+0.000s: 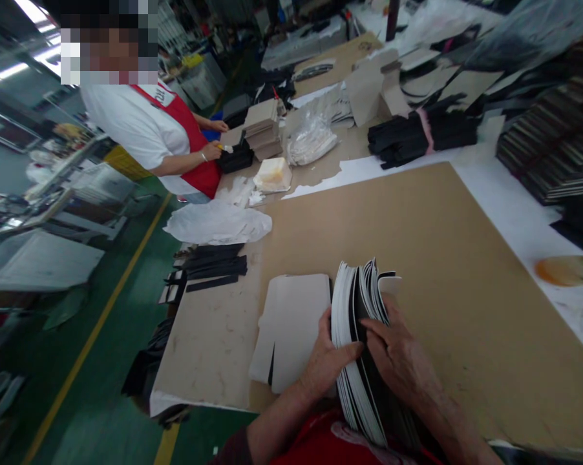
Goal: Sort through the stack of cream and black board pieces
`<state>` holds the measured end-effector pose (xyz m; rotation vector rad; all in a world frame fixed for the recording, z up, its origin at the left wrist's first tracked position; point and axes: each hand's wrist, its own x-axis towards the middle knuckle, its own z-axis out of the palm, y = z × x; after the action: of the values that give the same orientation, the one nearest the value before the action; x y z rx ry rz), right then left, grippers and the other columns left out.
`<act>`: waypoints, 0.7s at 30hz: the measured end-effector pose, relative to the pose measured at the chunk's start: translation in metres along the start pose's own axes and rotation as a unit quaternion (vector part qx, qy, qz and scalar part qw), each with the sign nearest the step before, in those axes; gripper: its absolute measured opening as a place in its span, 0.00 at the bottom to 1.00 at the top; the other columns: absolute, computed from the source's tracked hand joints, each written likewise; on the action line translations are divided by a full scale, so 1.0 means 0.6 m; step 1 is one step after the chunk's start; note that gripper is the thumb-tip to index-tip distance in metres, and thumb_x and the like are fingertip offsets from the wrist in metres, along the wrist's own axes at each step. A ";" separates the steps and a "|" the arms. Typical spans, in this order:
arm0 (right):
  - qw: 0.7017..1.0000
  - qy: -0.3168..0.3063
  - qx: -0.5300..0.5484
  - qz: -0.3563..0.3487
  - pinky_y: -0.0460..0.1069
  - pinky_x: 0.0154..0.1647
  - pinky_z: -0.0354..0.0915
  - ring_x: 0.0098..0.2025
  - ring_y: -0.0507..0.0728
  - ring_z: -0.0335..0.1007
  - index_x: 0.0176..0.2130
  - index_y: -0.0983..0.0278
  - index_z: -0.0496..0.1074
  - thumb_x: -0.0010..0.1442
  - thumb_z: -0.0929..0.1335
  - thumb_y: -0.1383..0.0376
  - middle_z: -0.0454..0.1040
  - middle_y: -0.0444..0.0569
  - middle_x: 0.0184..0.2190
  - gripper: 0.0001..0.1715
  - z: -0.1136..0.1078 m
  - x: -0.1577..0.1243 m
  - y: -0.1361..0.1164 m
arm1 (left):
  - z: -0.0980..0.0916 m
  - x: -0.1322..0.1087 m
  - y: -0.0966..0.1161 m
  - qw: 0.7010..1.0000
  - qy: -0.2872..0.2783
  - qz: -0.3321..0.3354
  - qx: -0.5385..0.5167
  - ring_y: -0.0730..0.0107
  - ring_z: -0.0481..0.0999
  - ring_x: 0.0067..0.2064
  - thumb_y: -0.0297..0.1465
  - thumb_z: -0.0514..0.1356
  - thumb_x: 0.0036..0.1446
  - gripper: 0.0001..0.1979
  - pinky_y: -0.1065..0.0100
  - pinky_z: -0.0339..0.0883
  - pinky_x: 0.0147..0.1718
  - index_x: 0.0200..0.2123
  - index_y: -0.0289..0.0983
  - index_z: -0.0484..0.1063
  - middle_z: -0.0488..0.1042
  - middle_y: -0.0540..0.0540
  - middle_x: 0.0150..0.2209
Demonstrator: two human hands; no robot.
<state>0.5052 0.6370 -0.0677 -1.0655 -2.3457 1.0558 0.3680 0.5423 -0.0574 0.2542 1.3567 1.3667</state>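
Observation:
A thick stack of thin sheets [346, 310], white-edged with black faces, stands on edge and bows slightly against my body at the table's near side. My left hand [333, 352] wraps round its left side, thumb across the edges. On the right, my right hand [393, 342] grips the stack, its fingers reaching in at a black sheet where the stack parts. Flat on the table to the left lie pale grey-beige boards [296, 323], close by my left hand. The lower end of the stack is partly hidden by my right arm.
A brown board [417, 226] covers much of the table. Black strips [214, 265] and a plastic bag [218, 223] lie left. A bottle of orange liquid [563, 270] lies right, near banded black bundles [422, 135]. Across the table, a co-worker in a red apron [199, 148] handles boards.

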 end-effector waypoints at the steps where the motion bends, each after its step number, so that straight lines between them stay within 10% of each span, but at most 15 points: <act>1: 1.000 -0.007 -0.003 0.005 0.60 0.62 0.69 0.71 0.67 0.58 0.49 0.60 0.79 0.69 0.62 0.60 0.57 0.58 0.70 0.18 -0.002 0.001 -0.002 | 0.003 0.000 0.001 1.000 0.010 -0.001 0.012 0.52 0.77 0.54 0.38 0.76 0.44 0.53 0.53 0.70 0.55 0.67 0.37 0.50 0.74 0.35 0.57; 8: 0.998 -0.036 -0.003 0.048 0.65 0.59 0.70 0.65 0.72 0.65 0.46 0.63 0.78 0.68 0.64 0.51 0.52 0.64 0.71 0.22 -0.004 0.002 -0.006 | 0.014 -0.006 0.005 0.986 0.048 0.022 0.156 0.47 0.72 0.59 0.36 0.76 0.41 0.54 0.48 0.64 0.62 0.67 0.36 0.53 0.71 0.35 0.60; 21: 0.997 -0.027 0.029 0.071 0.59 0.56 0.71 0.59 0.67 0.71 0.44 0.62 0.79 0.66 0.65 0.49 0.60 0.61 0.66 0.23 -0.007 0.001 0.009 | 0.008 -0.008 0.001 0.993 0.024 0.010 0.113 0.47 0.71 0.62 0.34 0.78 0.38 0.57 0.49 0.63 0.64 0.67 0.39 0.51 0.69 0.37 0.62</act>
<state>0.5101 0.6417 -0.0690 -1.2118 -2.2921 1.2109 0.3733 0.5413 -0.0530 0.3879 1.5551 1.2426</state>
